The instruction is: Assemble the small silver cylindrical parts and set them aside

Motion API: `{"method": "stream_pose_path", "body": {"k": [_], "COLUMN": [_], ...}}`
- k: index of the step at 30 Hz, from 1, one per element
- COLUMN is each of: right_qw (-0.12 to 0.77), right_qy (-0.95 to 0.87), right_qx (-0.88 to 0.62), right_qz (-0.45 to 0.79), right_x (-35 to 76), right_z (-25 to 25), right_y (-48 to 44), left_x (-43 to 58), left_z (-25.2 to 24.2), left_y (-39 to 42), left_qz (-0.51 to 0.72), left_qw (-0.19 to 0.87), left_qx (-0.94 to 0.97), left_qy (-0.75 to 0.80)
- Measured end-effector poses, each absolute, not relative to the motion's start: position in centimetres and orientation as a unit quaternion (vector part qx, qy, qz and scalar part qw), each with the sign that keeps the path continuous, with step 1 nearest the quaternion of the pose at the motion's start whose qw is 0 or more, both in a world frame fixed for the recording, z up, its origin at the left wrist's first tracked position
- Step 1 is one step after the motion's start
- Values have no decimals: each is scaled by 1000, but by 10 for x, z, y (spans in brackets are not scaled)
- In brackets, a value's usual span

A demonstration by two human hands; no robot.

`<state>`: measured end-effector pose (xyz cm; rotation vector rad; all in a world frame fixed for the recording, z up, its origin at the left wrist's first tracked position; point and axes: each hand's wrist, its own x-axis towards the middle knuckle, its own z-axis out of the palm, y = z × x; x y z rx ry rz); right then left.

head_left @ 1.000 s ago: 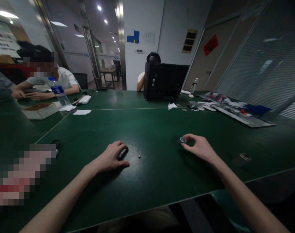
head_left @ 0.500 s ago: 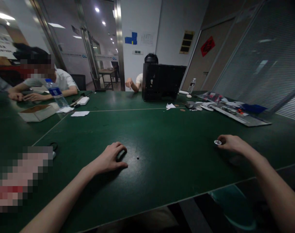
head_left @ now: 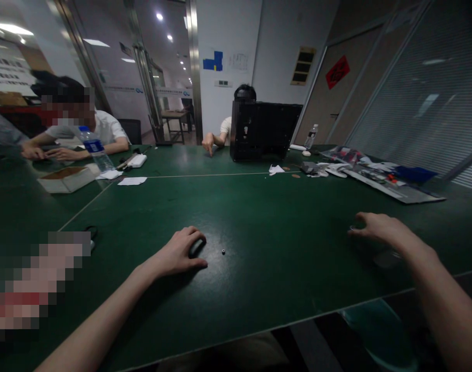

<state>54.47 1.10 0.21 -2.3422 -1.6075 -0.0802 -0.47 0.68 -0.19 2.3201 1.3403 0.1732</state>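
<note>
My left hand (head_left: 180, 253) rests on the green table (head_left: 259, 222), fingers curled over a small dark object (head_left: 197, 246) that I cannot name. A tiny dark ring-shaped part (head_left: 223, 252) lies on the table just right of that hand. My right hand (head_left: 379, 230) is low on the table at the right, fingers pinched around a small round metal piece (head_left: 352, 228) that is mostly hidden. A dim cylinder (head_left: 386, 257) sits under my right wrist, hard to make out.
Other people sit at the far left and behind a black computer case (head_left: 264, 130). A cardboard box (head_left: 67, 177), water bottle (head_left: 95, 150) and papers (head_left: 131, 181) lie far left. Flat boards and clutter (head_left: 379, 175) fill the far right. The table's front edge runs close below my arms.
My right hand carried the small round piece from the table's middle to the right and lowered it to the surface. The left hand stayed put. The far person's hand came onto the table.
</note>
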Motion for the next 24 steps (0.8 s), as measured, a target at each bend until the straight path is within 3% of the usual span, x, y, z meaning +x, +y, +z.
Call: {"method": "stream_pose_path", "body": {"k": [2, 3, 7, 12, 18, 24], "right_qw": [46, 44, 88, 75, 45, 122], "right_qy": [-604, -647, -790, -878, -903, -883], "right_qx": [-796, -761, -605, -451, -391, -354], "right_qz": [-11, -29, 42, 141, 175, 283], "right_x": [508, 483, 366, 265, 232, 232], "right_z": [14, 18, 23, 13, 1, -21], "right_y": [7, 4, -12, -11, 17, 20], "left_x": [-4, -4, -6, -8, -8, -6], "left_z": [-2, -2, -3, -6, -5, 0], "left_y": [7, 7, 8, 10, 9, 6], "left_qz": [62, 62, 62, 60, 65, 67], "left_qw": [227, 227, 226, 213, 204, 206], "left_qx": [841, 841, 843, 851, 857, 859], "left_qy": [487, 487, 484, 476, 468, 464]}}
